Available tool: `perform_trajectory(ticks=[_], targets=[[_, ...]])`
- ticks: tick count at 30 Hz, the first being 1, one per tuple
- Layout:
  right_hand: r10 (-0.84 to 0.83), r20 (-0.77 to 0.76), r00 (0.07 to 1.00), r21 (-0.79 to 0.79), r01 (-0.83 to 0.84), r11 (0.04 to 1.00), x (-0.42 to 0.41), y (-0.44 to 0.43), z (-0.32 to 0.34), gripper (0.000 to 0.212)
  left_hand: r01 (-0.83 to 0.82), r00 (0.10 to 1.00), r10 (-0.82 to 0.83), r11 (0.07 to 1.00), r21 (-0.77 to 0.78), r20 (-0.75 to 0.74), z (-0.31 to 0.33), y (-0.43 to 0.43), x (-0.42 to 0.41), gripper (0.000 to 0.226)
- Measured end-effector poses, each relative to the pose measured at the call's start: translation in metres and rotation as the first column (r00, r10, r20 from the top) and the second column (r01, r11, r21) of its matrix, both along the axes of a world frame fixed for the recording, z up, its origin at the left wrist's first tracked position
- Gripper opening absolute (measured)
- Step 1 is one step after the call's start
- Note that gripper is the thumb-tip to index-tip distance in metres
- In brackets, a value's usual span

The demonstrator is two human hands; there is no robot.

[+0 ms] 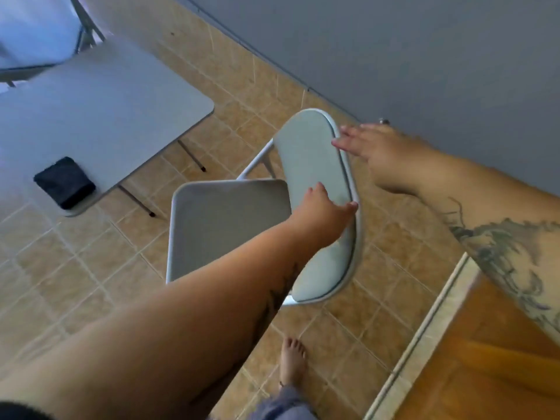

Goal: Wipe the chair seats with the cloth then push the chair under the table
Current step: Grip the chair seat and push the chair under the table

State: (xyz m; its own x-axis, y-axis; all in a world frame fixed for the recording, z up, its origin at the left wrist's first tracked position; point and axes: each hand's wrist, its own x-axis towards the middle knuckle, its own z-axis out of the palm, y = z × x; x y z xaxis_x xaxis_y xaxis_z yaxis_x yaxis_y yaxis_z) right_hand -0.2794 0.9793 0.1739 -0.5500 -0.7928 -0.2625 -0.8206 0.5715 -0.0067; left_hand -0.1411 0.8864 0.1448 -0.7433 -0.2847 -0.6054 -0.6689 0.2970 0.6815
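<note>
A white folding chair stands on the tiled floor, with a grey seat (pixel 224 231) and a grey padded backrest (pixel 309 153). My left hand (pixel 325 207) grips the backrest's top rim, thumb on the pad and fingers curled over the edge. My right hand (pixel 372 150) is held flat with straight fingers, its fingertips at the far end of the backrest rim. A folded dark cloth (pixel 64 182) lies near the corner of the grey table (pixel 106 110), left of the chair; neither hand holds it. The chair stands apart from the table, off its corner.
A grey wall (pixel 424 56) runs close behind the chair. A wooden door (pixel 485 359) with a tiled threshold is at lower right. My bare foot (pixel 292 359) stands just behind the chair. Dark folding legs of another piece (pixel 86 31) show at upper left.
</note>
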Motion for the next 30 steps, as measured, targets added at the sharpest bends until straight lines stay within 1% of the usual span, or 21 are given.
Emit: perform_trajectory(ticks=[2,3,5,6,8,9,11,13,19,21,25,28,30], targets=[[0.066,-0.026,0.997,0.097,-0.063,0.993,-0.016,0.005,-0.015,0.067,-0.106,0.994,0.104,0.992,0.063,0.037,-0.016,0.034,-0.020,0.078],[0.097,-0.045,0.994,0.144,-0.090,0.986,-0.022,0.003,-0.024,0.067,-0.169,0.985,0.167,0.984,0.054,0.039,-0.025,0.046,-0.027,0.080],[0.132,-0.052,0.990,0.190,-0.120,0.975,-0.028,-0.003,-0.043,0.066,-0.237,0.971,0.237,0.971,-0.035,0.022,-0.039,0.057,-0.037,0.081],[0.135,-0.037,0.990,0.182,-0.126,0.975,-0.029,-0.006,-0.051,0.065,-0.229,0.973,0.231,0.969,-0.092,0.015,-0.044,0.057,-0.039,0.075],[0.127,-0.013,0.992,0.146,-0.124,0.982,-0.032,-0.008,-0.063,0.057,-0.161,0.987,0.161,0.971,-0.177,-0.011,-0.049,0.056,-0.039,0.062],[0.118,-0.013,0.993,0.128,-0.116,0.985,-0.034,-0.008,-0.067,0.052,-0.125,0.992,0.124,0.971,-0.201,-0.018,-0.051,0.055,-0.038,0.060],[0.093,-0.027,0.995,0.099,-0.089,0.991,-0.034,-0.007,-0.070,0.046,-0.078,0.997,0.077,0.973,-0.219,-0.015,-0.051,0.053,-0.036,0.061],[0.070,-0.041,0.997,0.074,-0.067,0.995,-0.029,-0.013,-0.070,0.044,-0.068,0.998,0.065,0.973,-0.219,-0.022,-0.049,0.045,-0.030,0.061],[-0.001,-0.031,1.000,0.015,0.001,1.000,0.019,-0.049,-0.065,0.049,0.060,0.998,-0.060,0.969,-0.238,0.005,-0.036,-0.018,0.021,0.053],[-0.009,-0.034,0.999,-0.027,0.008,1.000,0.041,-0.068,-0.065,0.048,0.116,0.993,-0.112,0.958,-0.261,0.030,-0.032,-0.052,0.046,0.058],[0.051,-0.035,0.998,-0.063,-0.053,0.997,0.079,-0.115,-0.063,0.044,0.196,0.980,-0.182,0.940,-0.281,0.075,-0.028,-0.125,0.099,0.077],[0.100,-0.045,0.994,-0.072,-0.103,0.992,0.096,-0.156,-0.062,0.037,0.204,0.979,-0.191,0.933,-0.298,0.072,-0.029,-0.176,0.134,0.081],[0.119,-0.026,0.993,-0.043,-0.120,0.992,0.104,-0.183,-0.065,0.036,0.172,0.985,-0.164,0.937,-0.304,0.051,-0.030,-0.207,0.154,0.080]])
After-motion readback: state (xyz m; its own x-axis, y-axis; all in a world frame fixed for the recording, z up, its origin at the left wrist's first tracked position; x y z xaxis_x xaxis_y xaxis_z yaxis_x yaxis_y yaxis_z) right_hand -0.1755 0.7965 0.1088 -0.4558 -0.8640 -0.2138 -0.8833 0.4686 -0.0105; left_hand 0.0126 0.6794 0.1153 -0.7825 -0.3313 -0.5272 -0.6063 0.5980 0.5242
